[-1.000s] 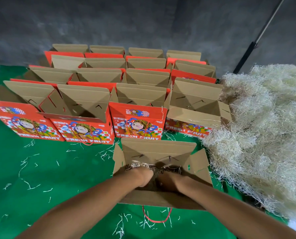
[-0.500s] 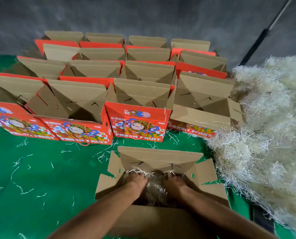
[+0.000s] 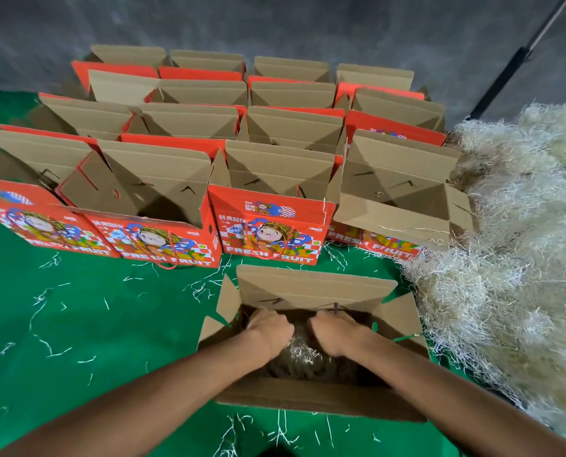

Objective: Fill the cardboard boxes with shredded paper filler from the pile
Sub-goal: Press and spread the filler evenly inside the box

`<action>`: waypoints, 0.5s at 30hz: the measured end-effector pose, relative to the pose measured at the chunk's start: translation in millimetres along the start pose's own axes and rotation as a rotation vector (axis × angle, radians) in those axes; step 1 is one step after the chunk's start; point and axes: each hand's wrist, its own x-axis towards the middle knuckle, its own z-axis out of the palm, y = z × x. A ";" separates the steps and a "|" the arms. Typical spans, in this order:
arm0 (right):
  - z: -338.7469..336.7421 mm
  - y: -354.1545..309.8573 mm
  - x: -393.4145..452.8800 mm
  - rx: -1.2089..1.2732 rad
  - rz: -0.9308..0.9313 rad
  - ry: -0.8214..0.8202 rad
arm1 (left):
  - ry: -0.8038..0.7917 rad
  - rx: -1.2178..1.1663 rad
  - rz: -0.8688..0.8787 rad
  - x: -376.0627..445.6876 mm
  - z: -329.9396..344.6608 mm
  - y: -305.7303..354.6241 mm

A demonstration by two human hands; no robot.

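An open cardboard box (image 3: 314, 285) stands nearest to me on the green cloth, flaps spread outward. Both my hands are inside it. My left hand (image 3: 268, 325) and my right hand (image 3: 333, 326) lie palm-down side by side and press on the shredded paper filler (image 3: 303, 353) in the box. The fingertips are sunk into the filler and hidden. The big pale pile of shredded paper (image 3: 512, 258) lies to the right of the box, close to its right flap.
Behind the near box stand several rows of open red "FRESH FRUIT" boxes (image 3: 268, 227). Loose paper strands are scattered on the green cloth (image 3: 93, 324). A dark pole (image 3: 505, 77) leans against the grey wall at the back right.
My hands have sunk lower into the box and flattened the filler. The view has shifted slightly, so the box sits a little farther from me.
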 end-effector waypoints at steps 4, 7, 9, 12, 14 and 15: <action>9.5 -21.0 11.6 0.283 -0.157 -0.012 | -0.113 -0.191 -0.008 14.7 15.1 -5.3; 33.9 -25.7 15.7 0.315 -0.253 0.053 | -0.163 -0.226 0.036 25.5 34.2 -5.3; 43.0 -20.9 16.8 0.264 -0.287 0.077 | -0.188 -0.216 0.048 28.1 39.5 -1.8; 45.0 -25.4 16.9 0.086 -0.262 0.052 | -0.237 -0.175 0.035 30.3 46.3 0.9; 48.2 -29.6 18.5 0.001 -0.243 0.061 | -0.246 -0.091 -0.007 29.6 49.8 2.1; 49.9 -28.8 19.1 -0.018 -0.227 0.060 | -0.245 -0.052 -0.035 29.2 50.9 3.4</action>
